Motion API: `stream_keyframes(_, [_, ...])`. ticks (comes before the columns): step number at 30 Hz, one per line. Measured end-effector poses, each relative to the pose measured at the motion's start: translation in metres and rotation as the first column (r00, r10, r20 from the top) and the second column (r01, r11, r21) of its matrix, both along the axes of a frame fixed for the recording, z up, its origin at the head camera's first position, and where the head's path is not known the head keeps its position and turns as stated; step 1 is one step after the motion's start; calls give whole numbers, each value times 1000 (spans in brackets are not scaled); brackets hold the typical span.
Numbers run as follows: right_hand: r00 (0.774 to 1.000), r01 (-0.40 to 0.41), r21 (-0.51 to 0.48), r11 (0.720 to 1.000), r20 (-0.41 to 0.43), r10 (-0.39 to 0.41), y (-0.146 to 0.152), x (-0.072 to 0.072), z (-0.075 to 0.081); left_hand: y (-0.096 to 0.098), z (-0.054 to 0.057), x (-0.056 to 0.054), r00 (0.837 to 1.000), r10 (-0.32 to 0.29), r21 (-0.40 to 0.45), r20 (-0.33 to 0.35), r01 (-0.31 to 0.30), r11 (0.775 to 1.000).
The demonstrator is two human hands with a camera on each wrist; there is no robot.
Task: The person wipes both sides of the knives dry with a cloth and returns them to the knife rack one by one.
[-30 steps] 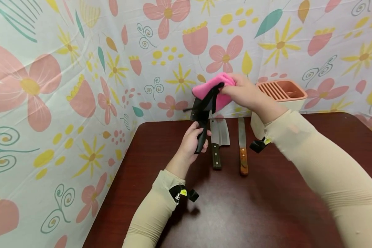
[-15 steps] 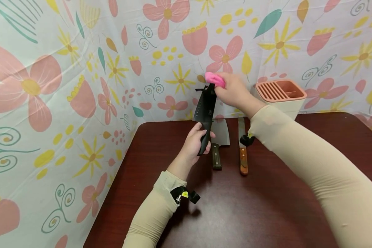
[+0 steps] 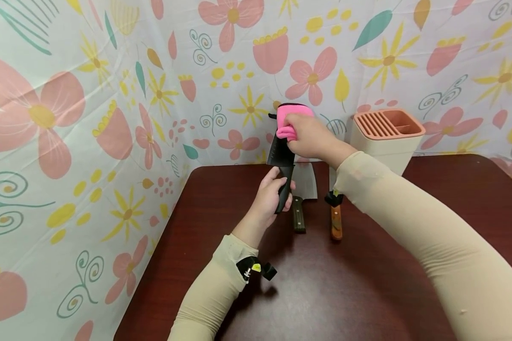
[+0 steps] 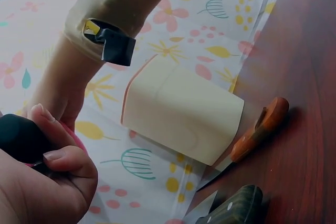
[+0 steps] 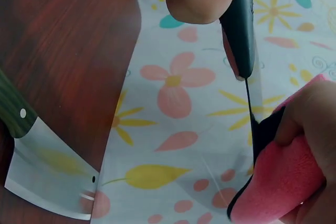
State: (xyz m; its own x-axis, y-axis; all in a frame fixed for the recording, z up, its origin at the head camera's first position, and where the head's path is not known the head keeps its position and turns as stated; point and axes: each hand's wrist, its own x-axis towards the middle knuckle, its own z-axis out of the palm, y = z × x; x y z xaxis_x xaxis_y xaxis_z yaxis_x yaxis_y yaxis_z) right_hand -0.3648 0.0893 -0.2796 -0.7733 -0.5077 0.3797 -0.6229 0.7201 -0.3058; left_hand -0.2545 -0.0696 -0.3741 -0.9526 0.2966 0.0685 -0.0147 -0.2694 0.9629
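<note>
Black knife [image 3: 287, 171] is hanging above the far part of the worktop [image 3: 367, 279], its blade pointing up and away from the person and its upper part hiding behind a pink cloth [image 3: 296, 113]. It is probably going to feel stiff and moderately heavy, with the weight leaning toward the wide blade; the smooth handle may be turning slippery if damp, so the handle is looking like the safe place to hold, well clear of the edge. The cloth is appearing soft, light and easily bunched, sturdy enough to pinch anywhere, though a thin fold could be letting the edge through.

The left hand [image 3: 268, 194] is keeping a closed grip, fingers and thumb curling round the black handle. The right hand [image 3: 311, 136] is pinching the cloth in a nearly closed grip, and the right wrist view is showing the cloth lying against the blade, fingers close by.

Farther out, a cleaver [image 3: 306, 182] is lying just beyond the raised knife, and a wooden-handled knife [image 3: 336, 222] is lying to its right, partly hidden by the right forearm. A cream holder with an orange slotted top [image 3: 388, 125] is standing behind that forearm, before the floral backdrop [image 3: 222, 90].
</note>
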Motion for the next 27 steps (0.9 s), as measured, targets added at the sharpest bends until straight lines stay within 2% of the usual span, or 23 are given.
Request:
stream_keyframes(5, [1000, 14, 98, 995, 9, -15, -4, 8, 4, 0, -1, 0, 1000, 1, 11, 10, -1, 1000])
stream_keyframes(9, [999, 13, 146, 989, -34, -8, -8, 15, 5, 1, -2, -1, 1000, 1, 31, 13, -1, 1000])
stream_keyframes(17, [993, -59, 243, 968, -83, 81, -22, 33, 5, 0, -3, -2, 1000, 16, 69, -12, -15, 998])
stream_keyframes(22, [991, -101, 257, 961, -62, 120, -25, 43, 3, 0, -4, -3, 1000, 25, 72, 2, -25, 997])
stream_keyframes(27, [989, -145, 219, 965, -5, 150, -22, 49, 5, 0, -5, -4, 999, 45, 67, 15, -46, 997])
